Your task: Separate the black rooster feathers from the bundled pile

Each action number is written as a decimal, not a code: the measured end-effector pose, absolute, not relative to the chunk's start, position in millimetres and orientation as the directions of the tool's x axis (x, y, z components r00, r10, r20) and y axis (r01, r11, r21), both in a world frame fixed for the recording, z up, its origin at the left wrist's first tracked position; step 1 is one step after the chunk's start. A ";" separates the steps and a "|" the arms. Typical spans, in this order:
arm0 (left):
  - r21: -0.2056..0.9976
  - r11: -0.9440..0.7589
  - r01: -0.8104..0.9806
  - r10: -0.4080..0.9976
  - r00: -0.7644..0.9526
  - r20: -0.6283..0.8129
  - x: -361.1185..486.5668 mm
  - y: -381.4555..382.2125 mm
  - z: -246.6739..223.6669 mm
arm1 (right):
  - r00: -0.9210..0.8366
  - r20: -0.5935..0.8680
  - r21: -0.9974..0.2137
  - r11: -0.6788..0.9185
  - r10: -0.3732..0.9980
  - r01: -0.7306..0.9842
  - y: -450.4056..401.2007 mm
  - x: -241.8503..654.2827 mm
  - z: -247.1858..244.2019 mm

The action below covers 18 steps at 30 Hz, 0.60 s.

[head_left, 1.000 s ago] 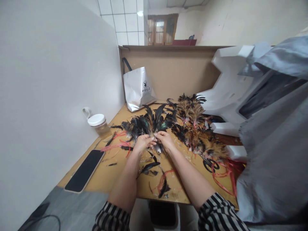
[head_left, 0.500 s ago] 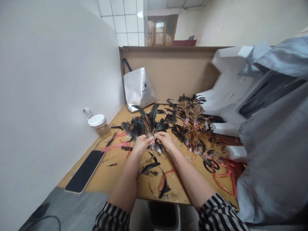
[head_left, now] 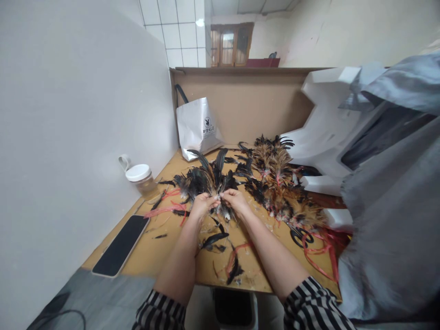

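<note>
Both hands meet over the middle of the table at the quill ends of dark feathers [head_left: 216, 172], which fan out away from me. My left hand [head_left: 203, 203] pinches the quills from the left, thumb and finger together. From the right, my right hand [head_left: 235, 200] pinches at the same spot, its fingertips almost touching the left ones. Exactly which quills each hand grips is too small to make out. A black feather [head_left: 215, 239] lies loose just below my hands, and red plastic strips [head_left: 168, 209] lie to their left.
Brown and black feather bunches [head_left: 275, 183] cover the table's right side, with scissors [head_left: 301, 236] and red ribbon [head_left: 330, 252] below. A phone [head_left: 121, 245] and a lidded jar [head_left: 141, 178] line the left edge. A silver bag [head_left: 197, 126] leans at the back; grey cloth [head_left: 395, 220] hangs right.
Almost nothing differs. Both hands stay pinched at the same spot on the feather quills, and the view has shifted very slightly.
</note>
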State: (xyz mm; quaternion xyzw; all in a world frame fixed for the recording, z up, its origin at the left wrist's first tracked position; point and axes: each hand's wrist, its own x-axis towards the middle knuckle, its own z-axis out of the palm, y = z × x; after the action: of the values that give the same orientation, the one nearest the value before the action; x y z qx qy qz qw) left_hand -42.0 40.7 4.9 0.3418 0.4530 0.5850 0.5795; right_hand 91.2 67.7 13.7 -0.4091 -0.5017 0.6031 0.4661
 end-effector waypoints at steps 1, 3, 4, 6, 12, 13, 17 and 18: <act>0.929 0.081 -0.362 0.988 -0.097 -0.123 -42.0 41.1 4.4 | -0.229 -0.024 -0.987 -0.060 0.973 -0.151 67.6 90.7 13.4; 0.937 0.074 -0.342 0.988 -0.102 -0.116 -42.0 41.9 3.5 | -0.230 -0.014 -0.988 -0.049 0.973 -0.144 66.9 89.8 13.0; 0.941 0.071 -0.331 0.988 -0.106 -0.112 -41.8 42.2 3.1 | -0.230 -0.009 -0.990 -0.041 0.973 -0.136 66.5 89.3 13.0; 0.948 0.067 -0.310 0.988 -0.115 -0.107 -41.2 42.6 2.6 | -0.225 -0.003 -0.993 -0.029 0.974 -0.113 65.3 88.3 13.7; 0.955 0.058 -0.292 0.985 -0.138 -0.102 -39.3 41.8 4.0 | -0.202 0.017 -0.997 0.001 0.979 -0.082 62.5 86.2 15.8; 0.954 0.057 -0.293 0.985 -0.139 -0.101 -39.3 41.5 4.6 | -0.204 0.024 -0.997 0.008 0.979 -0.083 62.8 86.0 15.2; 0.946 0.074 -0.315 0.987 -0.110 -0.113 -40.0 40.2 7.3 | -0.184 0.087 -0.992 0.069 0.979 -0.102 66.2 85.9 10.5; 0.943 0.081 -0.324 0.988 -0.096 -0.118 -40.1 39.8 8.0 | -0.171 0.107 -0.990 0.089 0.979 -0.109 67.1 86.0 9.4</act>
State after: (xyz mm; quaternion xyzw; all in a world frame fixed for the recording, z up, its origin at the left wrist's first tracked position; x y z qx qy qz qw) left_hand -40.1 39.8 8.0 0.3571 0.4652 0.5760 0.5695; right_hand 86.0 67.1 9.4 -0.4027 -0.5404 0.5417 0.5024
